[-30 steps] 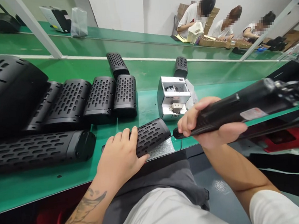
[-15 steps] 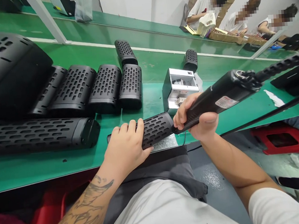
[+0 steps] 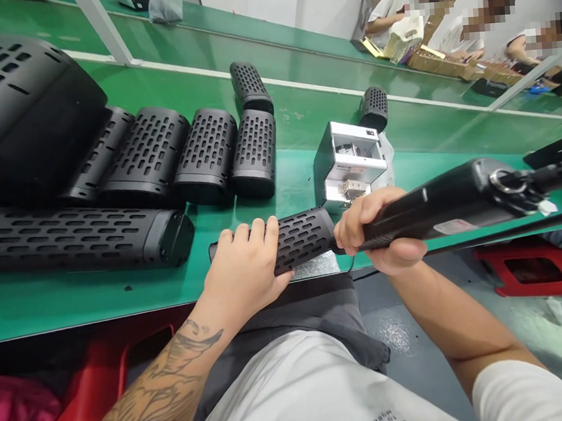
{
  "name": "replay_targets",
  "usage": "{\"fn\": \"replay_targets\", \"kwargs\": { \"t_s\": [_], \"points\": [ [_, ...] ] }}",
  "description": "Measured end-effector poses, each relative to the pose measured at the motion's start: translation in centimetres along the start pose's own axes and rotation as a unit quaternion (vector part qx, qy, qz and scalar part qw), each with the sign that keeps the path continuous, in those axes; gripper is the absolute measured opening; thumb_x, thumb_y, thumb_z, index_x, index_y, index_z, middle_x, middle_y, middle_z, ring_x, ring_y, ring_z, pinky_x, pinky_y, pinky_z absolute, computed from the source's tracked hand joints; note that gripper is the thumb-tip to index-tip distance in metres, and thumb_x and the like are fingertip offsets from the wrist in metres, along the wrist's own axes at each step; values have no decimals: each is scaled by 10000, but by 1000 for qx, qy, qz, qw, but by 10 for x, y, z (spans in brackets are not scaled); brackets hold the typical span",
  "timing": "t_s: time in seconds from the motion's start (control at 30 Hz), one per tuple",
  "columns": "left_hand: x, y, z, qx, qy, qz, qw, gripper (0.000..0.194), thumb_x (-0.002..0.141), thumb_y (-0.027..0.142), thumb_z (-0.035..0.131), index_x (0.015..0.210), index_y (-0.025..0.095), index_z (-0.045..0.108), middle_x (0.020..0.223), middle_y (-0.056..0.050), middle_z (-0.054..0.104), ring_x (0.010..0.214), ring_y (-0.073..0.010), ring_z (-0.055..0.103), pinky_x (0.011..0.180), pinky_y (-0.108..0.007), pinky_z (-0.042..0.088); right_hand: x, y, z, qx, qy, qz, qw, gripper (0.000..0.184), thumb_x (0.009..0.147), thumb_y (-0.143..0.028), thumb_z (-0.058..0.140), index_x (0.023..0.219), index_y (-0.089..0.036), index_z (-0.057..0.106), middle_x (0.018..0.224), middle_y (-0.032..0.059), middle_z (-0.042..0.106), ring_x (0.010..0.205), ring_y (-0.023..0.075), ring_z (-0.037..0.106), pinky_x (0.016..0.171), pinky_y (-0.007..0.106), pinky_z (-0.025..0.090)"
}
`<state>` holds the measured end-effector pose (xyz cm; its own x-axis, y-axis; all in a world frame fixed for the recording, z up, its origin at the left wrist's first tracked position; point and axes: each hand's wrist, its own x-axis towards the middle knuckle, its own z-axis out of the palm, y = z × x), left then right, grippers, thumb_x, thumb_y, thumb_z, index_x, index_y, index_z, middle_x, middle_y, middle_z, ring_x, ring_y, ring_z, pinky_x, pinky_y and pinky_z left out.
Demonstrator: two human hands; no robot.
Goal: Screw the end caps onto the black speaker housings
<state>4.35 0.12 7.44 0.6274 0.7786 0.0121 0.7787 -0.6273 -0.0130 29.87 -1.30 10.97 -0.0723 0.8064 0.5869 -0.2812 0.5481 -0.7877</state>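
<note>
My left hand [image 3: 246,264] is wrapped over a black slotted housing [image 3: 305,239] lying at the table's front edge, pressing it down. In my right hand [image 3: 379,232] is a black electric screwdriver [image 3: 434,203], held nearly level, with a hanging ring and cable at its rear end. The screwdriver's front end meets the right end of the housing; its bit is hidden by my fingers. Just behind my right hand stands a silver screw feeder [image 3: 352,164]. Part of a bubble-wrap sheet [image 3: 317,265] shows beneath the housing.
Several similar slotted housings [image 3: 210,154] stand at the left on the green table [image 3: 99,294], with a larger one [image 3: 29,119] behind. Another housing [image 3: 374,109] sits past the feeder. A red stool [image 3: 530,270] is at the right. People work at the far bench.
The rear of the screwdriver has dropped, so it lies closer to level. My left hand still holds the housing. The whole view has shifted slightly.
</note>
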Motion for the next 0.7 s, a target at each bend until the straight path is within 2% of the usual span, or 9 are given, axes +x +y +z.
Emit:
{"fn": "replay_targets", "kwargs": {
  "t_s": [0.13,0.23,0.3,0.37,0.43,0.53,0.6,0.7],
  "points": [
    [1,0,-2,-10,-7,-3,1000,1002,1002,563,948,1781,28,613,1440,-291,818,1248,-508,798,1038,-607,604,0,3,0,4,-2,14,1000,438,964,-701,1017,968,-300,841,616,-49,704,376,153,579,417,301,563],
    [0,0,-1,-18,-1,-6,1000,993,993,567,956,1777,53,628,1414,-279,821,1233,-504,803,1034,-598,603,-4,2,3,4,0,25,1000,448,933,-689,1051,950,-302,824,617,-56,702,384,149,579,457,314,591],
    [-1,-1,1,-18,7,-2,1000,995,989,560,958,1771,38,633,1425,-289,820,1243,-512,798,1031,-608,609,-6,-5,2,-10,18,38,999,473,906,-705,1068,955,-309,813,628,-54,711,394,162,587,480,346,617],
    [-3,-2,3,-15,15,5,1000,993,997,543,950,1774,14,630,1461,-305,815,1268,-519,793,1042,-622,618,-2,-18,-3,-35,42,45,997,544,908,-808,1028,958,-315,803,629,-47,702,399,185,592,469,380,619],
    [-3,-3,5,-16,21,10,1000,989,1001,534,949,1777,9,633,1491,-313,815,1279,-518,797,1058,-631,627,8,-31,-16,-76,79,29,994,630,906,-929,960,969,-325,794,627,-46,672,410,205,597,459,399,611],
    [1,-2,7,-27,31,16,999,968,988,519,968,1773,45,657,1490,-301,831,1286,-511,813,1070,-622,640,32,-34,-46,-162,193,-59,966,701,851,-998,958,1037,-338,811,656,-45,660,448,213,618,468,391,581],
    [6,1,8,-34,39,20,998,958,973,510,989,1766,72,675,1480,-290,843,1287,-504,823,1068,-609,651,45,-20,-68,-213,254,-96,939,710,846,-986,976,1082,-333,827,680,-40,680,485,215,653,481,382,559],
    [10,5,11,-44,64,34,996,940,967,495,1012,1751,87,692,1509,-295,843,1310,-511,826,1090,-625,671,52,9,-90,-232,270,-90,930,728,876,-1013,923,1055,-318,802,656,-55,667,470,200,644,465,370,543]
  ]
}}
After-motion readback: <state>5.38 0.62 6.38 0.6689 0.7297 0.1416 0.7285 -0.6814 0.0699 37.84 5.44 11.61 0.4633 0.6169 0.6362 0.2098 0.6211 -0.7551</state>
